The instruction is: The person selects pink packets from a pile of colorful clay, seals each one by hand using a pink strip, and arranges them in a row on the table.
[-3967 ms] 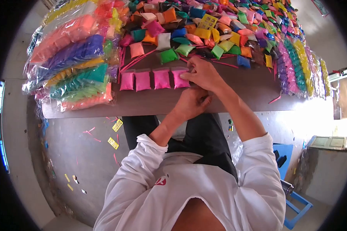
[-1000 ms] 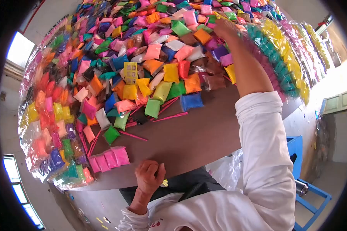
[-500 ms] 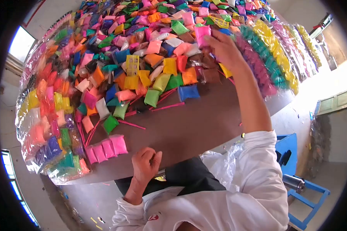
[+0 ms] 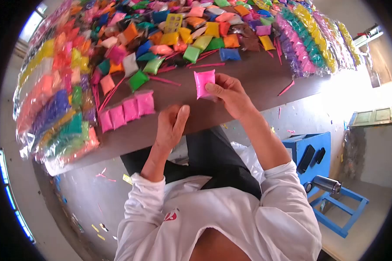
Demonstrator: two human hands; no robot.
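Between the thumb and fingers of my right hand is a bright pink packet, held up over the brown table. My left hand is at the table's front edge with its fingers curled and thumb up; whether anything is inside it is hidden. Left of that hand, a row of several pink packets lies side by side. A green packet rests just behind the row.
A big heap of coloured packets covers the back of the table. Long clear bags of packets stand at the left and right. Pink strips lie before the heap. A blue stool is at the lower right.
My right hand has come back from the heap towards my body with the pink packet. The view has shifted, so the heap sits higher. My left hand stays curled near the pink row.
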